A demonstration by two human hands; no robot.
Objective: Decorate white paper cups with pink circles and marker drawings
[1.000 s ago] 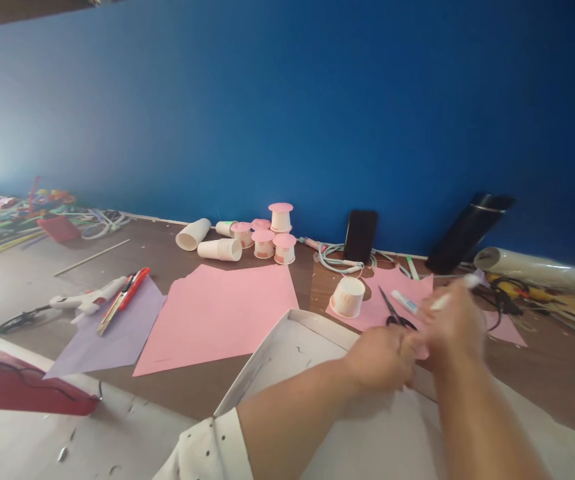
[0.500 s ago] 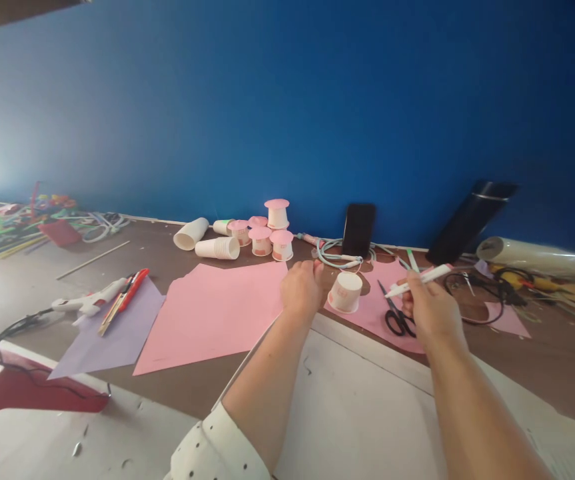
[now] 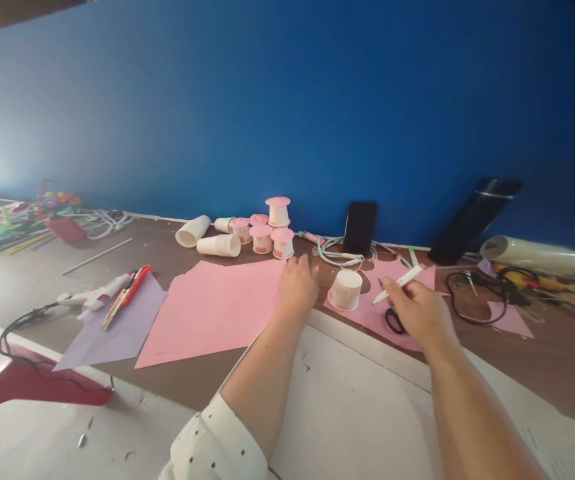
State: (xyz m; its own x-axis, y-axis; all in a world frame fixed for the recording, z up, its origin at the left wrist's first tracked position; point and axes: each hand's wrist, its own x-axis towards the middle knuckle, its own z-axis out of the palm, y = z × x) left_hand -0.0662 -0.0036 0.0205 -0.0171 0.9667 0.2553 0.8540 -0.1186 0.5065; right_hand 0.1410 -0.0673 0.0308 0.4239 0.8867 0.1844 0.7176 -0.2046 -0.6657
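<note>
My right hand (image 3: 417, 313) is closed round a white marker (image 3: 400, 283) whose tip points left, over a pink sheet with cut edges (image 3: 367, 320). Partly under that hand lie black-handled scissors (image 3: 394, 321). An upside-down paper cup (image 3: 346, 291) stands between my hands, on the left part of this sheet. My left hand (image 3: 299, 283) rests at the right edge of a large pink sheet (image 3: 217, 310), its fingers bent together; whether anything is between them is hidden.
Behind are cups with pink discs (image 3: 261, 239), stacked white cups (image 3: 218, 245), a phone (image 3: 360, 228) and a black bottle (image 3: 474, 220). At left, a red cutter (image 3: 127, 293) and glue gun (image 3: 94, 295) lie by purple paper (image 3: 112, 340).
My right hand has moved slightly left and down with the marker, nearer the upturned cup, and covers more of the scissors. My left hand has shifted slightly left. The view has shifted slightly.
</note>
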